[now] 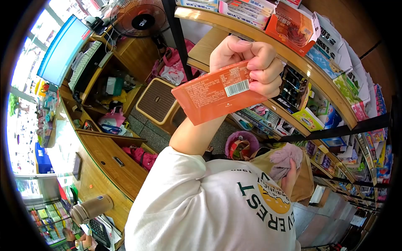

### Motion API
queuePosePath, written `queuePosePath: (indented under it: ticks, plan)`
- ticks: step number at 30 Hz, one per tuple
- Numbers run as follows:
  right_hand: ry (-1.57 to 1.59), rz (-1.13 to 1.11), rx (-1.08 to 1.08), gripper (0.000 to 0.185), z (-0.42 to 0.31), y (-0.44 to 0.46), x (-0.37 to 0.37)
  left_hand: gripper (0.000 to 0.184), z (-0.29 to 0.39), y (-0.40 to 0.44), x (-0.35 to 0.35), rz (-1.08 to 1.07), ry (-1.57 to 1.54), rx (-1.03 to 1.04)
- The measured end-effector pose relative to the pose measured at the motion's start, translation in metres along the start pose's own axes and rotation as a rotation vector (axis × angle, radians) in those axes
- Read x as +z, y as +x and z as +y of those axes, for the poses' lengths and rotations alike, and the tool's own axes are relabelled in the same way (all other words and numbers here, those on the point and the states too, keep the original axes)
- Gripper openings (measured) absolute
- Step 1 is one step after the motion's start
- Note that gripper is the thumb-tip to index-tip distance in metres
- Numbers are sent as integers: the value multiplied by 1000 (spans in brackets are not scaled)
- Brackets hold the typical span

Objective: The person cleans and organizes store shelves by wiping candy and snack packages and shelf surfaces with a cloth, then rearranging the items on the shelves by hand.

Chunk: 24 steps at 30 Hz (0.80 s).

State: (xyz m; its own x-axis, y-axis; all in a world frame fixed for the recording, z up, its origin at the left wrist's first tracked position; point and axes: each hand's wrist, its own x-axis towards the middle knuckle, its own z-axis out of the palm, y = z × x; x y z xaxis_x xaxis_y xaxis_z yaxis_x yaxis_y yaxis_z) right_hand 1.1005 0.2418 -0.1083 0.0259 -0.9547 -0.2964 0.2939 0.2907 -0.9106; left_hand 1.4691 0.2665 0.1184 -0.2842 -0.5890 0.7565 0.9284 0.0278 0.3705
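Observation:
My left hand (247,67) is raised in front of me, its fingers curled around the right end of a flat orange box (201,98). White print and a barcode cover the side of the box that faces me. Lower and to the right, my right hand (289,182) grips a greyish-pink cloth (285,161) against the front of my white T-shirt (184,201). Behind the cloth is a brown paper-like bag (307,178); whether the hand touches it, I cannot tell.
Shelves (335,88) of boxed goods, including an open orange display box (289,31), line the right. On the left stand a wooden counter (104,161), monitor (65,48), fan (140,19) and tumbler (92,208). A stool (157,100) is between. Another person's hand (85,242) shows lower left.

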Motion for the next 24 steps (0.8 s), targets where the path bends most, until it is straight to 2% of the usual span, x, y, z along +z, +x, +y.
queuePosePath:
  ticks: [4, 6, 7, 8, 9, 10, 11, 12, 13, 14, 15, 16, 17, 19, 22, 24]
  plan:
    - [-14, 32, -15, 55, 2, 1, -3, 30, 0, -2, 1, 12, 9, -6]
    - [90, 39, 76, 54, 11, 7, -16, 31, 0, -3, -1, 81, 51, 5]
    - [130, 73, 26, 54, 9, 4, -14, 33, 5, -5, -8, 108, 75, 16]
    - [40, 86, -25, 53, 8, -1, -8, 35, 12, -3, -1, 328, 213, 17]
    - [-48, 111, -67, 52, 4, -4, -4, 36, 17, 10, 0, 564, 389, 110]
    - [-28, 72, -110, 48, 0, -6, -1, 37, 26, 23, -14, 619, 659, 185]
    - [5, 113, -133, 48, -3, -8, 0, 33, 49, 35, -35, 542, 452, 97]
    - [16, 106, -125, 47, -6, -10, 2, 34, 53, 63, -22, 822, 547, 112]
    - [24, 92, -115, 46, -8, -12, 3, 36, 58, 88, -41, 963, 708, 325]
    - [48, 116, -127, 46, -9, -13, 3, 36, 79, 105, -69, 828, 870, 322]
    - [44, 112, -130, 46, -10, -15, 2, 36, 91, 118, -87, 821, 1039, 329]
    - [36, 107, -132, 46, -9, -17, 0, 40, 83, 136, -93, 1066, 1468, 352]
    - [54, 124, -138, 46, -9, -20, -1, 45, 84, 151, -107, 1119, 1838, 294]
    - [91, 170, -104, 47, -8, -24, -3, 50, 73, 163, -108, 1009, 2373, 178]
    - [92, 215, -134, 47, -1, -30, -12, 55, 63, 166, -122, 917, 2436, 274]
    - [106, 228, -130, 47, 5, -32, -23, 54, 59, 170, -129, 941, 2434, 207]
